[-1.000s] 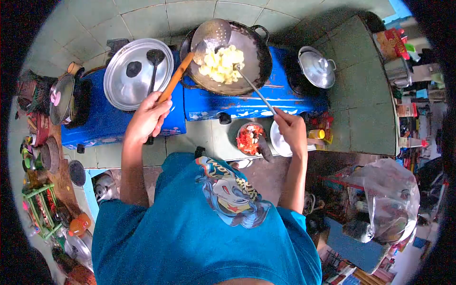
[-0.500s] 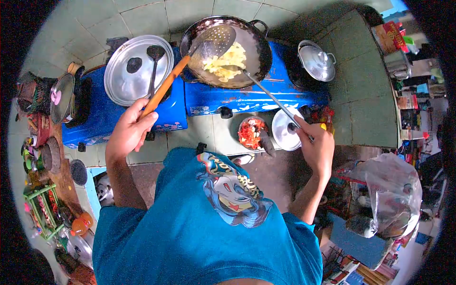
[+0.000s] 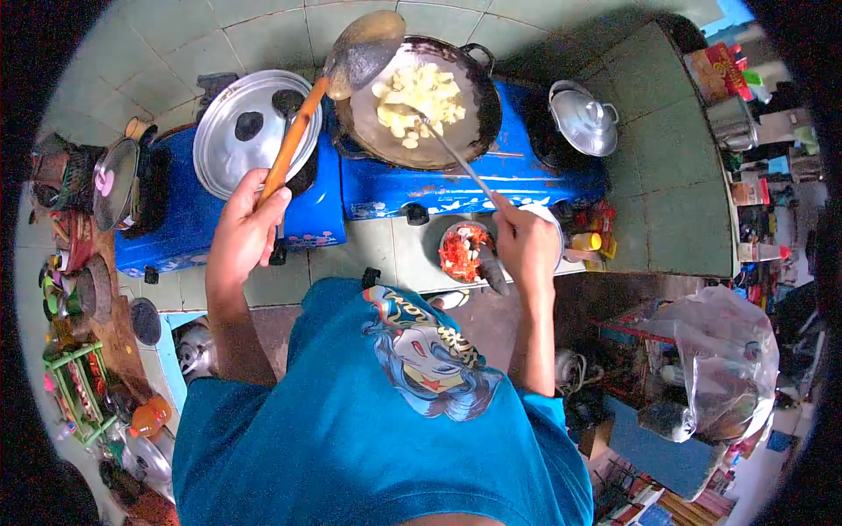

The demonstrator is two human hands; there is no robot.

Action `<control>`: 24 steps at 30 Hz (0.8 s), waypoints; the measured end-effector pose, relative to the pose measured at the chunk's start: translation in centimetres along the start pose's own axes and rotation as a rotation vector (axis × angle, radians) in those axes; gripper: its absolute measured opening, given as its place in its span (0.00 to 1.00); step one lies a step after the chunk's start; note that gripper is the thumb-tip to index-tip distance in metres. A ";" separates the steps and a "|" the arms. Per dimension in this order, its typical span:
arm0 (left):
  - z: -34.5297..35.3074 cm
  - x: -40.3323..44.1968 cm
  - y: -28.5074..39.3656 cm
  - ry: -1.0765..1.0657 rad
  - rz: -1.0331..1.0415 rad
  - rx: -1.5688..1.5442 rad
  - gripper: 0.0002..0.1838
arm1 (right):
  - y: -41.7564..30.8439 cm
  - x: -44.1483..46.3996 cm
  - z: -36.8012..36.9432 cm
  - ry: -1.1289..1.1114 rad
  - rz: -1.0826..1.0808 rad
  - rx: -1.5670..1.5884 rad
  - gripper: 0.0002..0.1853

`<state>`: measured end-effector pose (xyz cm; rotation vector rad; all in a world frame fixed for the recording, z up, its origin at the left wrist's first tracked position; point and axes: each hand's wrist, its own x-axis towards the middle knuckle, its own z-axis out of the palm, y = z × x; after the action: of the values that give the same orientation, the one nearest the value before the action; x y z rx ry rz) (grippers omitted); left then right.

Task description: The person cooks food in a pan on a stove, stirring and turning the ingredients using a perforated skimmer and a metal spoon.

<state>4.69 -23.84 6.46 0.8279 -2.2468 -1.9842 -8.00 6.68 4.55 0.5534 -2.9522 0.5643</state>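
Observation:
My left hand [image 3: 248,219] is closed round the wooden handle of a skimmer [image 3: 367,51], its bowl raised over the left rim of the wok [image 3: 484,110]. In my right hand [image 3: 528,250] is the thin metal handle of a spatula [image 3: 460,161]. The spatula's tip is among pale yellow chopped pieces [image 3: 423,92] in the wok's cloudy, light liquid. Below the wok, a mortar of chopped red and white ingredients [image 3: 460,251] stands left of my right hand, with a dark pestle [image 3: 493,270] in it. A white lid [image 3: 556,230] is partly hidden behind that hand.
The wok sits on a blue stove [image 3: 386,184]. A large metal lid [image 3: 224,149] with a dark ladle on it lies to the left. At the right stands a lidded pot [image 3: 583,118]. A yellow-capped container [image 3: 586,242] is near my right hand.
The skimmer has lifted and tilted away from over the food toward the wok's upper left. My right hand has moved left with the spatula, and the yellow pieces are spread wider.

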 end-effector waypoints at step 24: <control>1.7 1.8 -0.9 0.015 -0.004 0.004 0.15 | 1.8 3.0 4.0 0.013 0.183 -0.009 0.14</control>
<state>2.88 -23.07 4.77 0.8459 -2.2430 -1.9691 -11.48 5.74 0.65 0.2784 -3.0106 0.5680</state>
